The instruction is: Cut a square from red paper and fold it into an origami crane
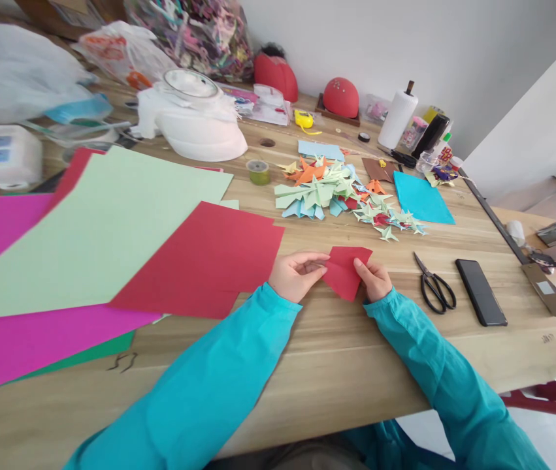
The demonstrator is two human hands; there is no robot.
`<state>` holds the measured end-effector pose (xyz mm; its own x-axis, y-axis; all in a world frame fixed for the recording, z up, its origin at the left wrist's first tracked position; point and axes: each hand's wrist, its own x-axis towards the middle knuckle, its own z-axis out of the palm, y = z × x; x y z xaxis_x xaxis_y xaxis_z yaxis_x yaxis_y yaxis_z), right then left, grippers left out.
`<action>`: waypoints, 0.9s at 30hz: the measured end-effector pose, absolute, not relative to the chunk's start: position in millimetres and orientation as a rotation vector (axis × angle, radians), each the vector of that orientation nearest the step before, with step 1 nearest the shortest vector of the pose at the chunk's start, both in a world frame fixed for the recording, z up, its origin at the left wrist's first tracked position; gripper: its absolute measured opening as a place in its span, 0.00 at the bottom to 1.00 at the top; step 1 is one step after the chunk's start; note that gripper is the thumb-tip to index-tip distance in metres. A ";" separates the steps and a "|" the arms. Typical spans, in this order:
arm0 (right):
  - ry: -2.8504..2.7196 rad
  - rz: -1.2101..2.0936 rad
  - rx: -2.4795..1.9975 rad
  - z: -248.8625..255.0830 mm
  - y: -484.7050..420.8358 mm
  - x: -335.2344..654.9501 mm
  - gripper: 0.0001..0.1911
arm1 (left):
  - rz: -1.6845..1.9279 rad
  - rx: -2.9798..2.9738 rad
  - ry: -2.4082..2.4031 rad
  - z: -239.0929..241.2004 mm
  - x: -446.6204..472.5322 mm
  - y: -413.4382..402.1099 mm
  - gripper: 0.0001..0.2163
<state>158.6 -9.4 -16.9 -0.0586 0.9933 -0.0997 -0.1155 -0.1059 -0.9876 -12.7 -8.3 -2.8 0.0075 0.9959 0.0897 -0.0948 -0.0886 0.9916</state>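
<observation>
A small piece of red paper with a crease across it is held between both hands, just above the wooden table. My left hand pinches its left edge between thumb and fingers. On its right side, my right hand grips the paper with the thumb on top. Larger red sheets lie just left of my left hand, over a big pale green sheet. Beyond the hands sits a pile of folded paper pieces in green, orange, blue and red.
Black-handled scissors and a phone lie to the right. A turquoise sheet rests behind them. A tape roll, a white cap and a yellow tape measure stand farther back. Magenta sheets cover the left side.
</observation>
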 end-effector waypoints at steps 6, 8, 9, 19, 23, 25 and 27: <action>-1.172 1.355 -1.161 -15.6 -9.6 162.4 0.22 | 1.346 1.301 1.101 -2.9 -18.2 -3.9 0.07; -1.209 1.344 -1.150 -16.6 -9.3 163.6 0.19 | 1.365 1.275 1.085 -5.6 -18.8 -2.4 0.07; -1.228 1.335 -1.145 -16.8 -9.2 164.0 0.19 | 1.366 1.252 1.069 -6.9 -18.8 -1.9 0.07; -1.319 1.401 -1.107 -11.8 -13.7 161.5 0.20 | 1.239 1.176 0.990 -0.2 -13.1 -6.7 0.20; -1.320 1.314 -1.133 -14.1 -12.9 161.7 0.19 | 1.215 1.112 0.986 -2.2 -11.9 -6.4 0.25; -1.319 1.257 -1.142 -15.1 -11.9 162.2 0.19 | 1.190 1.070 0.983 -3.2 -11.2 -6.0 0.27; -1.338 1.229 -1.133 -15.4 -11.5 162.6 0.18 | 1.167 1.058 0.997 -2.9 -10.9 -5.8 0.26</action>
<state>162.6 -11.5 -15.4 -0.1087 0.9924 0.0583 0.0263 0.0615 -0.9978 -10.9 -5.8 -2.9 0.1255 0.9906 -0.0536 -0.2076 0.0791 0.9750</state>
